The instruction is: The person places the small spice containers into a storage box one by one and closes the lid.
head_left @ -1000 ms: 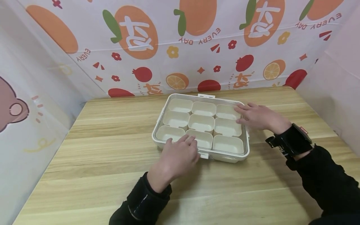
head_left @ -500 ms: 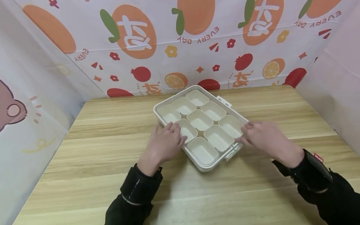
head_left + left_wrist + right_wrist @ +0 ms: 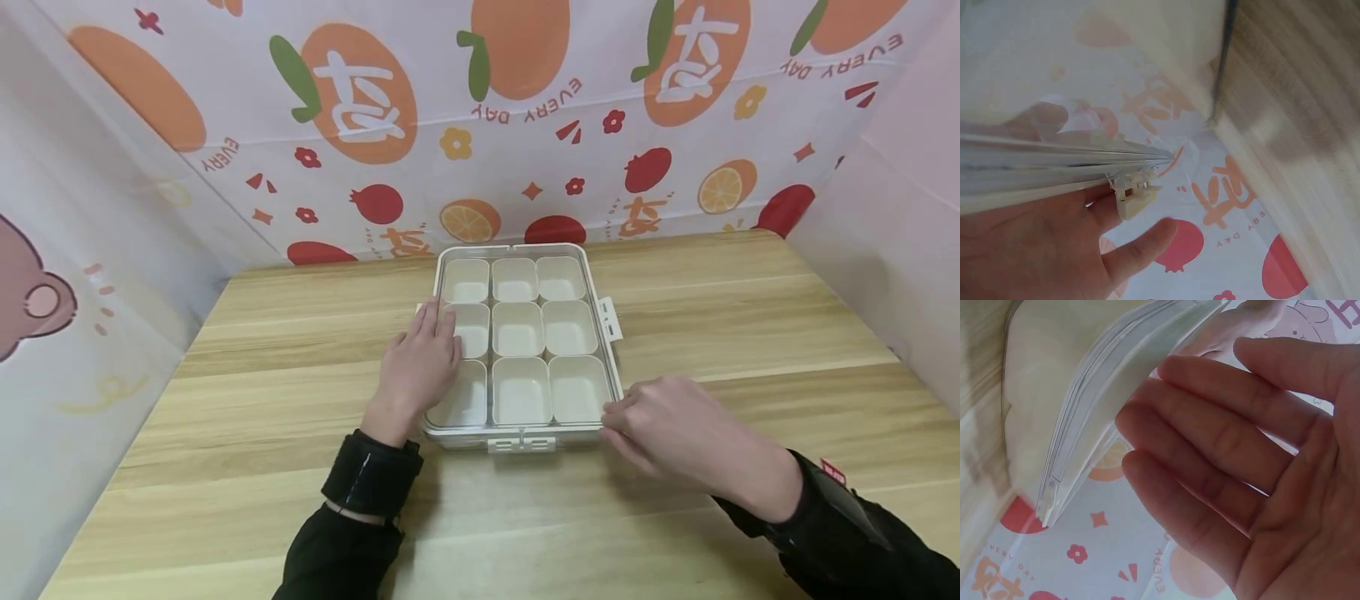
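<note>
A cream storage box with a clear lid point(image 3: 465, 432) lies flat on the table, its short side toward me. Rows of cream cups point(image 3: 517, 329) show through the lid, with nothing visible in them. My left hand point(image 3: 416, 371) rests along the box's left edge. The left wrist view has its fingers about the clear rim point(image 3: 1054, 159), by a small latch point(image 3: 1135, 197). At the front right corner, my right hand point(image 3: 678, 425) touches the box with its fingertips. In the right wrist view its fingers are nearly straight against the box side point(image 3: 1094, 394), thumb apart.
A white latch point(image 3: 610, 319) sticks out on the box's right side, and another point(image 3: 522, 445) at the front. The wooden table point(image 3: 247, 467) ends at a fruit-print cloth point(image 3: 510, 150) behind. Pale cloths hang left and right.
The box has turned clockwise about a quarter turn, from its long side facing me to its short side. My right hand has come nearer with its corner; my left has moved left along the edge.
</note>
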A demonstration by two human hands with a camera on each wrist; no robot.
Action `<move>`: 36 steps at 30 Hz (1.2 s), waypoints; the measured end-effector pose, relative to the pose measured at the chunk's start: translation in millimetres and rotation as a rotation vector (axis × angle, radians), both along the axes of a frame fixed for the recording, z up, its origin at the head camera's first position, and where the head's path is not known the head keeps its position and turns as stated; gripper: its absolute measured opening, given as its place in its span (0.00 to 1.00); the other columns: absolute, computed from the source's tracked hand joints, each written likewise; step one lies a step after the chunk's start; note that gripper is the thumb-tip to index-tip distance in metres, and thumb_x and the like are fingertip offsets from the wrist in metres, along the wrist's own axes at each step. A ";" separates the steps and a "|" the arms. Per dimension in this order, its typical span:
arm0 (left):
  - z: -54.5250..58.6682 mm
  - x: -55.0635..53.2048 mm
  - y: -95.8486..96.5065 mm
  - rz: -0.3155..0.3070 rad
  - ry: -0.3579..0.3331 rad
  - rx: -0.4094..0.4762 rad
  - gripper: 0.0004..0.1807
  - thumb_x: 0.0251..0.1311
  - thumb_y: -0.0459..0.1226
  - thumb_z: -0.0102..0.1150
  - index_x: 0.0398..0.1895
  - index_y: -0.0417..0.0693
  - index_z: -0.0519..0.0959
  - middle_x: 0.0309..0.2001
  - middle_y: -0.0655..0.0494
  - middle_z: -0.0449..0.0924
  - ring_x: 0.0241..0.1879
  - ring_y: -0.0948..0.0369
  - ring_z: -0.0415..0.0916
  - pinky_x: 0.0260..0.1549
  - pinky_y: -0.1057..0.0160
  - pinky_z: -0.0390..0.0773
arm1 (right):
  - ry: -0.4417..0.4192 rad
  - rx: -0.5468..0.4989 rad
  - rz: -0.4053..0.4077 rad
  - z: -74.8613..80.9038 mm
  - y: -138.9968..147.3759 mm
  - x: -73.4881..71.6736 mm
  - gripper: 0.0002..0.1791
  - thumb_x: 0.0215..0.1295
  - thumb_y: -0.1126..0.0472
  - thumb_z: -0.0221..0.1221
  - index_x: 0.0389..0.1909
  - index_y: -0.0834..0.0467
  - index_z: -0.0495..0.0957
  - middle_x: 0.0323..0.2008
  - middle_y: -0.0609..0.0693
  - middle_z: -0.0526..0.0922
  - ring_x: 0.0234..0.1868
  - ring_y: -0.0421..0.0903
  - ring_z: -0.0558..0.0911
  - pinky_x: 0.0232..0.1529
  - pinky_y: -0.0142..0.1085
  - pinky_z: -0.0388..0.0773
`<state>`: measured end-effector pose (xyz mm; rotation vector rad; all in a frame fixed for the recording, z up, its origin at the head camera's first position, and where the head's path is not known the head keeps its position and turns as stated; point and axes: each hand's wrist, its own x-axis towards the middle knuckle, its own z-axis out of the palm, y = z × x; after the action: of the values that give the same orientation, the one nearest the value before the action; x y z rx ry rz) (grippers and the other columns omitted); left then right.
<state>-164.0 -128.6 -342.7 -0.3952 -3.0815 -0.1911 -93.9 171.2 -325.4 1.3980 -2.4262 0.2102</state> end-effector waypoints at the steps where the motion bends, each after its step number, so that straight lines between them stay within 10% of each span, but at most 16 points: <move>1: -0.8 -0.2 -0.7 -0.005 0.005 0.003 0.29 0.79 0.42 0.37 0.76 0.34 0.58 0.78 0.36 0.48 0.76 0.43 0.49 0.66 0.39 0.62 | 0.001 -0.007 -0.004 -0.2 -0.6 -0.5 0.18 0.57 0.63 0.66 0.17 0.48 0.66 0.15 0.38 0.65 0.16 0.33 0.67 0.16 0.30 0.62; 24: 5.5 9.5 3.7 -0.007 0.005 -0.010 0.28 0.78 0.42 0.40 0.74 0.34 0.62 0.75 0.32 0.54 0.73 0.33 0.51 0.65 0.34 0.60 | -0.175 0.008 -0.139 9.5 2.2 -5.9 0.21 0.63 0.63 0.67 0.13 0.48 0.70 0.14 0.37 0.59 0.18 0.32 0.56 0.19 0.28 0.55; 36: 6.2 8.1 2.1 -0.026 0.012 -0.040 0.28 0.78 0.40 0.41 0.74 0.34 0.62 0.75 0.32 0.54 0.73 0.33 0.53 0.60 0.36 0.69 | -0.182 -0.015 -0.192 5.0 -4.4 -52.5 0.05 0.57 0.68 0.72 0.32 0.65 0.85 0.34 0.56 0.83 0.34 0.50 0.82 0.35 0.41 0.83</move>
<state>-155.8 -126.4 -336.4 -0.4367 -3.0740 -0.1268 -146.4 166.7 -320.4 1.1752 -2.6817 0.3203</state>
